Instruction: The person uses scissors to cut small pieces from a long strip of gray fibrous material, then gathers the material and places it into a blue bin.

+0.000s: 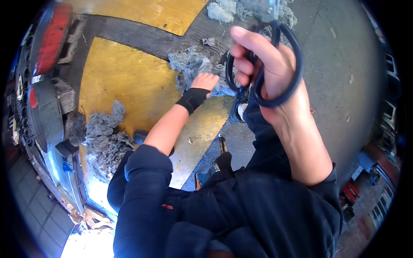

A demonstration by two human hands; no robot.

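Observation:
My right hand (273,62) is raised high on the right, with its fingers closed around the big dark handle loops of a pair of scissors (300,60). The blades point away from me and run toward the upper edge. Lower and to the left, my left hand (204,81), with a black wrist wrap (192,100), is closed on a tangle of grey-blue yarn (185,62) on the floor. Its fingertips are mostly hidden. Another loose grey yarn heap (247,8) lies beyond the scissors, partly covered by them.
Yellow floor sheets (129,73) lie under and beyond my left arm. A darker grey yarn pile (107,137) sits to my left. Along the left edge stand a red curved piece (51,38) and a grey rounded piece (46,114). Grey floor (340,73) extends on the right.

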